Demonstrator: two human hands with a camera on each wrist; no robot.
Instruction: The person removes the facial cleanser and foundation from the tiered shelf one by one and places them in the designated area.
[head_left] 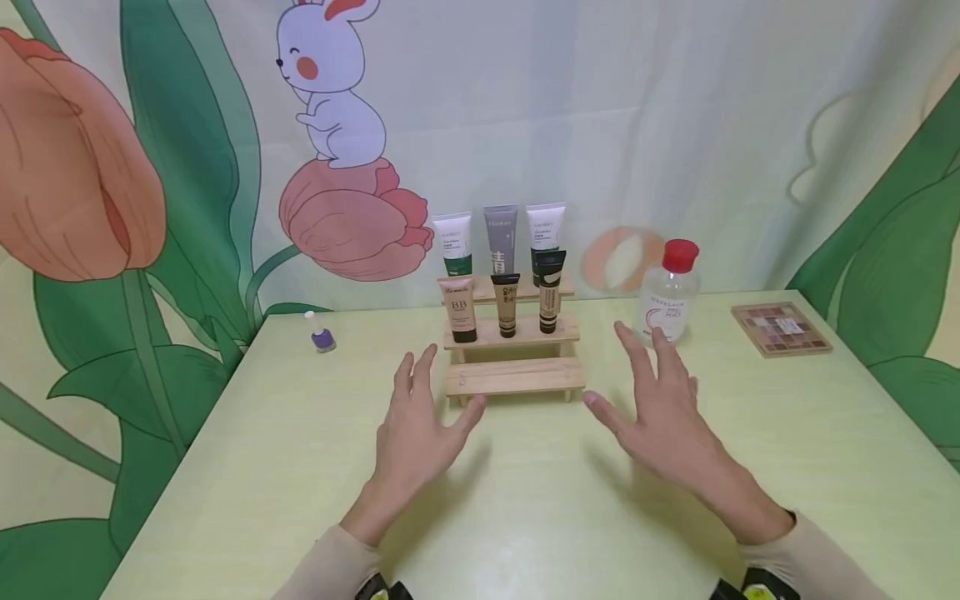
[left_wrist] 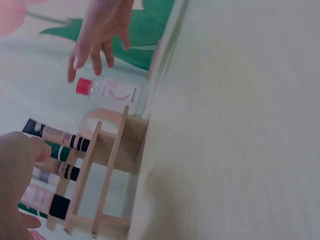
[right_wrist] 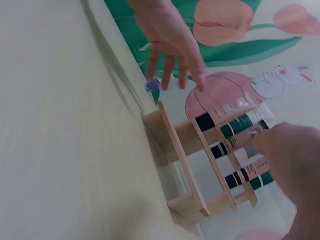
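Observation:
A stepped wooden display rack (head_left: 516,377) stands mid-table. Its lowest step is bare. On the middle step stand a pink BB cream tube (head_left: 459,307), a gold tube with a black cap (head_left: 507,304) and a black-topped beige tube (head_left: 550,292). Behind them, on the top step, are two white-and-green tubes (head_left: 453,237) (head_left: 546,223) flanking a grey tube (head_left: 501,233). My left hand (head_left: 420,437) hovers front-left of the rack, fingers spread, holding nothing. To the front-right my right hand (head_left: 663,412) is likewise spread and holds nothing, its fingertips overlapping the bottle's base in the head view.
A clear bottle with a red cap (head_left: 670,292) stands right of the rack. Farther right lies an eyeshadow palette (head_left: 782,329). A small purple nail polish bottle (head_left: 321,335) stands at the back left. Behind the table (head_left: 285,467) hangs a printed curtain (head_left: 480,100).

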